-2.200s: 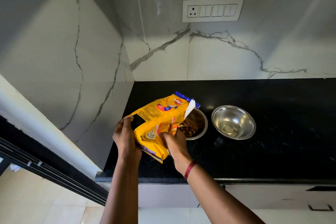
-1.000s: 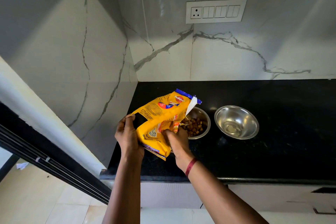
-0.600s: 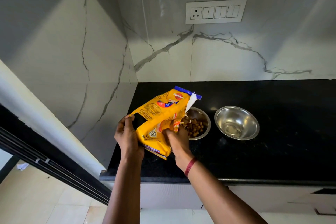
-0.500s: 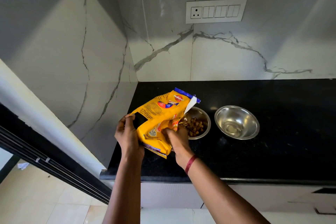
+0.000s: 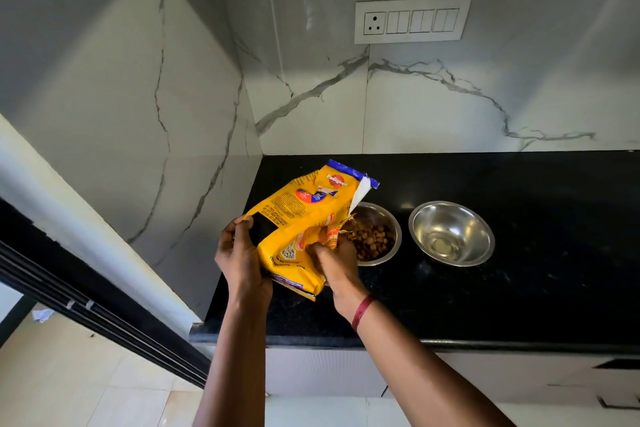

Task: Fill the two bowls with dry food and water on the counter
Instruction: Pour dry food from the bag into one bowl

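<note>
my left hand point(image 5: 242, 262) and right hand point(image 5: 334, 263) have fingers curled round the tilted food bag point(image 5: 304, 218), its mouth over the left bowl point(image 5: 379, 215) on the table point(image 5: 519, 295), partly filled with kibble point(image 5: 372, 243). i'd tip slowly, stopping below the rim.

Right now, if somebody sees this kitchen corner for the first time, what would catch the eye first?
The bright yellow plastic food bag draws the eye: the left hand and the right hand grip it, tilted, its torn mouth over the left round steel bowl, which holds brown dry kibble. Beside it to the right, on the glossy black stone counter, a second round steel bowl looks empty.
</note>
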